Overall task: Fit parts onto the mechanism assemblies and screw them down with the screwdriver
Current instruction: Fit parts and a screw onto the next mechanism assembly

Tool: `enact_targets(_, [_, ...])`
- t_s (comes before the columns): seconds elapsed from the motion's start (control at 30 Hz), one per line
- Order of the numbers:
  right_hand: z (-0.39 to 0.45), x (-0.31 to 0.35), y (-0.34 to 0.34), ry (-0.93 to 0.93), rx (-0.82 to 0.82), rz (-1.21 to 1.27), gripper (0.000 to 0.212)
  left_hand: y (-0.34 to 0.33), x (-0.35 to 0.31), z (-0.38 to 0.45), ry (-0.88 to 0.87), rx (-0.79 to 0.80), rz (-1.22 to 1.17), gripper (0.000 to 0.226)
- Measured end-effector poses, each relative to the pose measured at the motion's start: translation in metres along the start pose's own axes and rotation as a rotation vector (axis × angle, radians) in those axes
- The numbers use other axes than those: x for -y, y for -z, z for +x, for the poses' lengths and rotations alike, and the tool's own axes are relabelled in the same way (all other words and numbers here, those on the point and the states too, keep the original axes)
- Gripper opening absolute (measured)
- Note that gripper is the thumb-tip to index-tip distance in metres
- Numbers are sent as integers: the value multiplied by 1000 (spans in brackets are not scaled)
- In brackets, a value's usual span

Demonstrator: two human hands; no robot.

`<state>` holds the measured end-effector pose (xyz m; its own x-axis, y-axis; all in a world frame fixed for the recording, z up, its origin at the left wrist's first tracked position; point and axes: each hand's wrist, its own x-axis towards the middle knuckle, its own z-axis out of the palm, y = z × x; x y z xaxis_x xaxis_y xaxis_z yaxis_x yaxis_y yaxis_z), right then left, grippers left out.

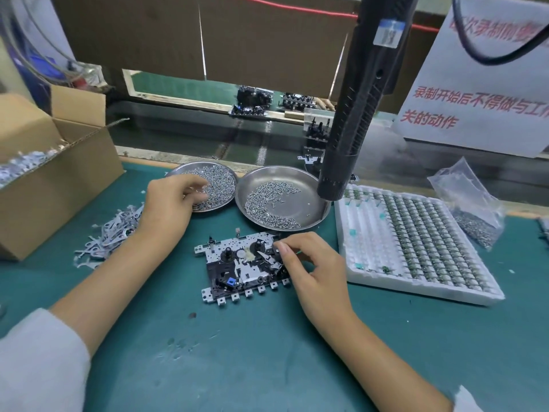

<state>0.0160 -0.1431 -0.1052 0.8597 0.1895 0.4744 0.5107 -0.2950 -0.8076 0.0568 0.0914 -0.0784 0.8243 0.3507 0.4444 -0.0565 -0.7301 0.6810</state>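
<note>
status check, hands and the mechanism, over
Left hand in left screw dish, grip unclear. Right hand pinching at mechanism right side. Screwdriver hanging unheld. Nothing blocking.

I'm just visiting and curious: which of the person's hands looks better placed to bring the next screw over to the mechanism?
Probably the left hand: its fingers are already in the left screw dish. The right hand is occupied, pinching a part on the mechanism assembly.
</note>
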Motion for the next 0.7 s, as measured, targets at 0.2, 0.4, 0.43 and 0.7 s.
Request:
enact_targets(0.2, [4, 6, 2, 107, -27, -115, 9, -1, -11, -7, -111, -55, -40, 14])
enact_targets(0.4, [66, 8, 5, -25, 150, -495, 31, 6, -22, -25, 107, -71, -495, 20])
enact_targets(0.43, [78, 6, 4, -98, 238, -600, 33, 6, -24, -28, 147, -78, -567, 21])
enact_targets(0.7, [101, -1, -7, -258, 317, -773, 11, 2, -31, -32, 136, -65, -618, 23])
